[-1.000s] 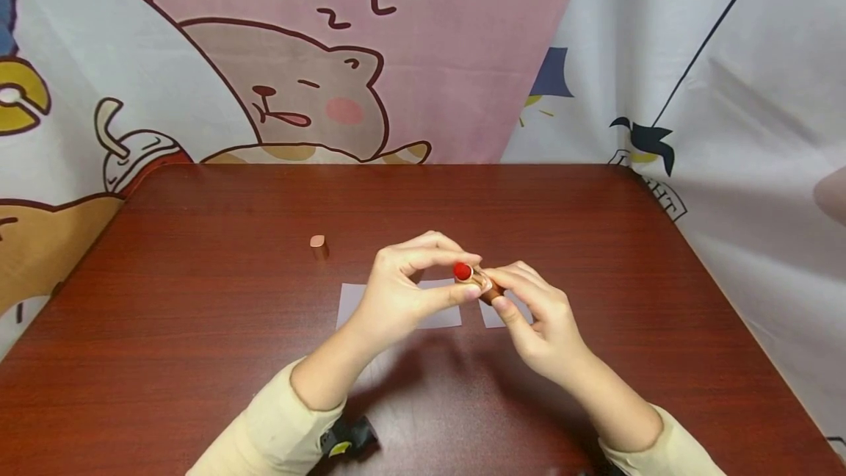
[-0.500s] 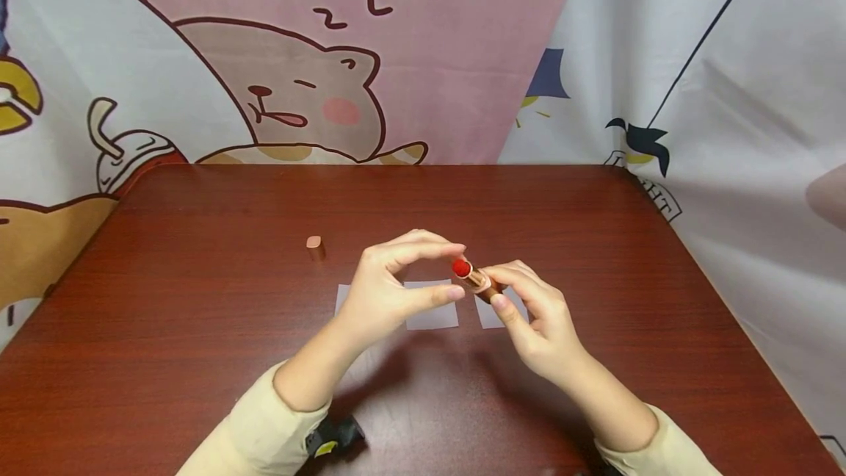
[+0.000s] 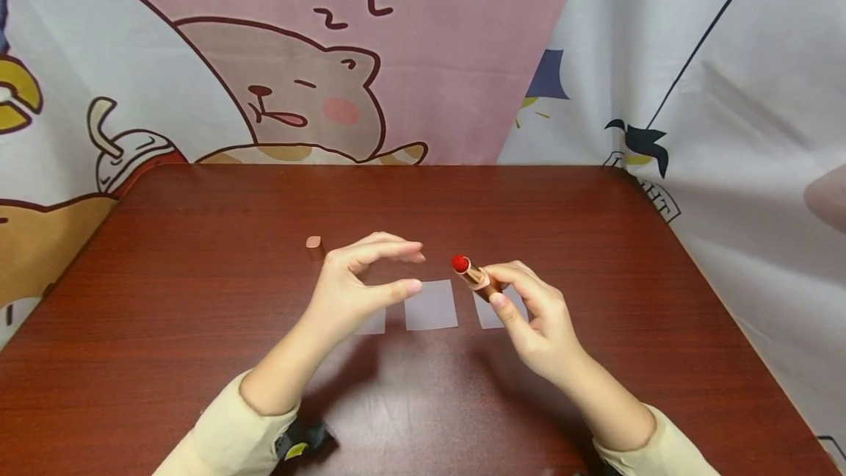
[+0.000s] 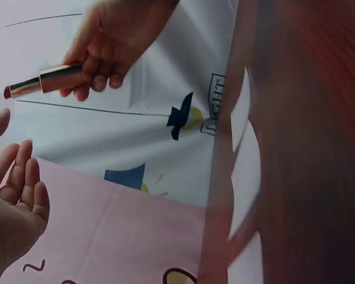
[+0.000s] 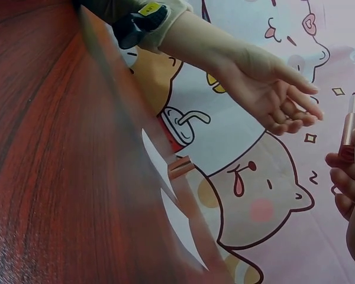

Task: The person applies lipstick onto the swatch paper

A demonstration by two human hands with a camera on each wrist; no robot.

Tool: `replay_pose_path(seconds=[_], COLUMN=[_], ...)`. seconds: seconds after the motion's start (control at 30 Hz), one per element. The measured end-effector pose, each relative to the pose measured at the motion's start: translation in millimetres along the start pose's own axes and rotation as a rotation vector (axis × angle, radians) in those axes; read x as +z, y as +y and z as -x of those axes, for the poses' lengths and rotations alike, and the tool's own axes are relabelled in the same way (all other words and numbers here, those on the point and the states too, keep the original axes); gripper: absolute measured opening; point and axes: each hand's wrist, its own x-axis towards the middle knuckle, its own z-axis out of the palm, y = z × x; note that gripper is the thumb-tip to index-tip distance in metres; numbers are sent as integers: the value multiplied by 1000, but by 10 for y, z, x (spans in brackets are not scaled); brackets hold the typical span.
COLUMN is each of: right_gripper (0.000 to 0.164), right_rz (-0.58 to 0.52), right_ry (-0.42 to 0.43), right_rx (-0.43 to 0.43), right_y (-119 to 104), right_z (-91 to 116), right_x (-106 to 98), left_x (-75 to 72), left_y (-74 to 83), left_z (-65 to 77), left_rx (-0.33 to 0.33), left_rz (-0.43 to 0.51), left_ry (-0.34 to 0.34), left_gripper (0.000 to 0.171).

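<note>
My right hand (image 3: 538,322) grips a lipstick (image 3: 473,276) by its rose-gold base, the red tip exposed and tilted up to the left. In the left wrist view the lipstick (image 4: 50,80) shows its red end, gold collar and copper-coloured base. Apart from it, to the left, my left hand (image 3: 360,281) hovers over the table with thumb and fingers spread and nothing between them. The right wrist view shows that same left hand (image 5: 269,89) with loosely bent fingers. Behind the left hand the lipstick cap (image 3: 314,247) stands upright on the table.
Under the hands, white paper squares lie in a row: a middle square (image 3: 431,305), a right square (image 3: 487,314) and a left square (image 3: 373,324), the outer two partly hidden. The brown table (image 3: 423,204) ends at a printed curtain (image 3: 423,57).
My left hand has let go of the lipstick and moved away to the left, uncovering the middle paper square. The right hand has stayed nearly in place, still holding the lipstick.
</note>
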Motion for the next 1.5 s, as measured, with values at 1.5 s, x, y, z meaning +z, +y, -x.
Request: replay_pose_path(seconds=[1.5], right_gripper=[20], right_rz=[45], right_ry=[48], right_rx=[64], right_y=[10], right_z=[23], right_x=[1], left_x=[-794], left_y=[-624], left_z=[682], left_rx=[-398], left_rz=[-316], left_ry=[-52], left_gripper=[46])
